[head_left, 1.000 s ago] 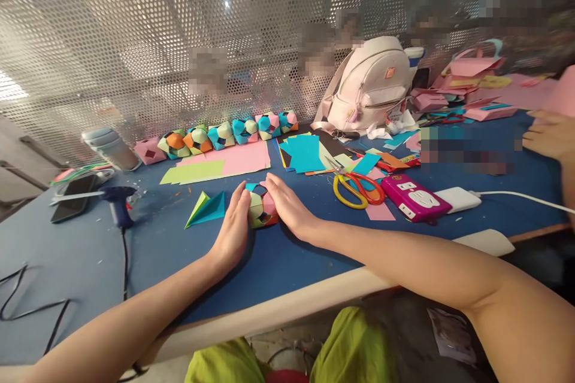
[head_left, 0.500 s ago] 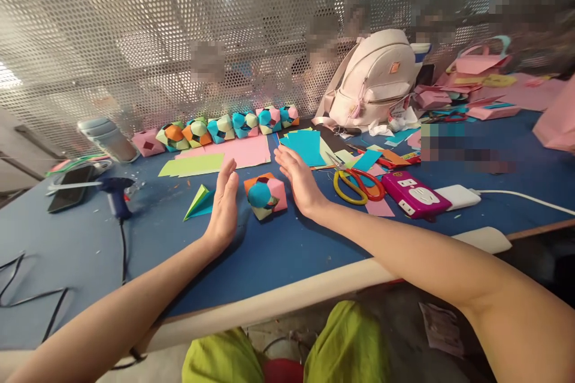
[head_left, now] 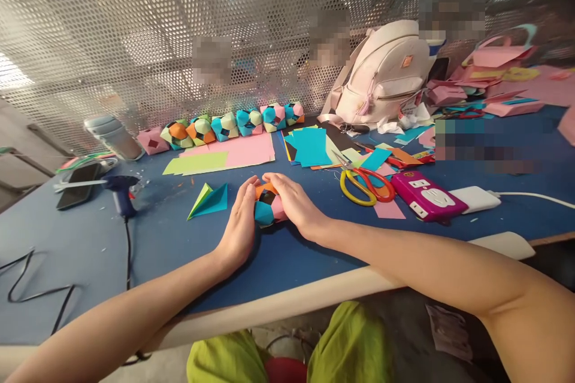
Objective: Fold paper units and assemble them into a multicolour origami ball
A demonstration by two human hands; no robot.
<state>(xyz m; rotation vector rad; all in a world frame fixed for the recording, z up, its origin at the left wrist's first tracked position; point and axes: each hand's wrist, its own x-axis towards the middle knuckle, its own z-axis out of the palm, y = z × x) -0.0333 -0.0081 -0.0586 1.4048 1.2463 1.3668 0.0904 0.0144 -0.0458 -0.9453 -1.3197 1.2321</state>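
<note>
A folded paper ball (head_left: 265,210) in blue, orange and pink sits on the blue table, cupped between my two palms. My left hand (head_left: 241,224) presses against its left side, fingers straight and together. Against the right side lies my right hand (head_left: 300,204), its fingertips curving over the top toward the left hand. Parts of the ball are hidden behind the palms. Just left of my hands rests a folded blue-and-green paper piece (head_left: 211,200).
Finished paper balls (head_left: 224,127) line the back by the mesh screen. Paper sheets (head_left: 245,151), scissors (head_left: 359,194), a purple power strip (head_left: 426,194) and a backpack (head_left: 386,78) lie beyond my hands. A glue gun (head_left: 122,194), phone (head_left: 79,185) and bottle (head_left: 114,139) are at left.
My hands have closed inward from either side onto the paper ball, which now shows a different face. The folded blue-and-green piece is more fully visible. The view has shifted slightly.
</note>
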